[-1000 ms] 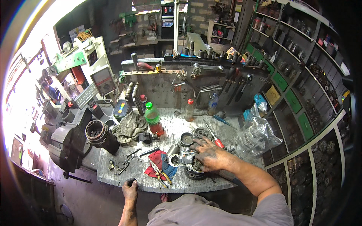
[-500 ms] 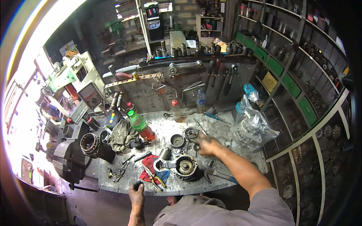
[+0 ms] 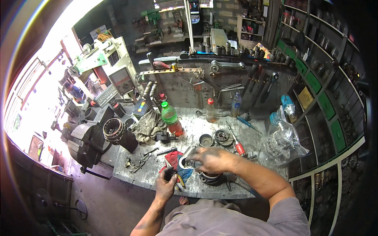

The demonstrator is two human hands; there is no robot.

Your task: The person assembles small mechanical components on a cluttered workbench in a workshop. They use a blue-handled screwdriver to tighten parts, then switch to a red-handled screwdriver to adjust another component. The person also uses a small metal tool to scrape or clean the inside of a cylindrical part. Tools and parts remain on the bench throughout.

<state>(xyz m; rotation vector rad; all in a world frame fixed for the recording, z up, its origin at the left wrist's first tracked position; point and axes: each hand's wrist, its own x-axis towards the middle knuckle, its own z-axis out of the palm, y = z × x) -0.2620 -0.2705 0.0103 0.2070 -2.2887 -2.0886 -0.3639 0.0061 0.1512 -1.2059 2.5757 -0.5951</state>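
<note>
My right hand (image 3: 210,159) reaches over a round metal housing (image 3: 212,179) with a ring-ended arm, its fingers curled down near the ring end and hiding much of the housing. Whatever lies between those fingers is out of sight. Closed with the thumb up, my left hand (image 3: 166,184) hovers by the table's front edge, at a red and blue cloth (image 3: 184,173). Something dark shows at its fingertips, too small to name. Yellow-handled pliers (image 3: 181,180) lie partly covered on the cloth. Behind my right hand sit a round metal cup (image 3: 206,140) and a round part (image 3: 223,137).
A hammer (image 3: 241,185) lies right of the housing, a red-handled screwdriver (image 3: 238,146) behind it. A green-capped bottle (image 3: 171,118) stands beside a grey rag (image 3: 146,128). Left are a vise (image 3: 84,143) and a dark cylinder (image 3: 120,133); right, a plastic-wrapped part (image 3: 281,143).
My right hand has moved left and nearer, from the small parts to over the housing. My left hand has risen toward the cloth. The view has shifted, and the red-handled screwdriver now shows.
</note>
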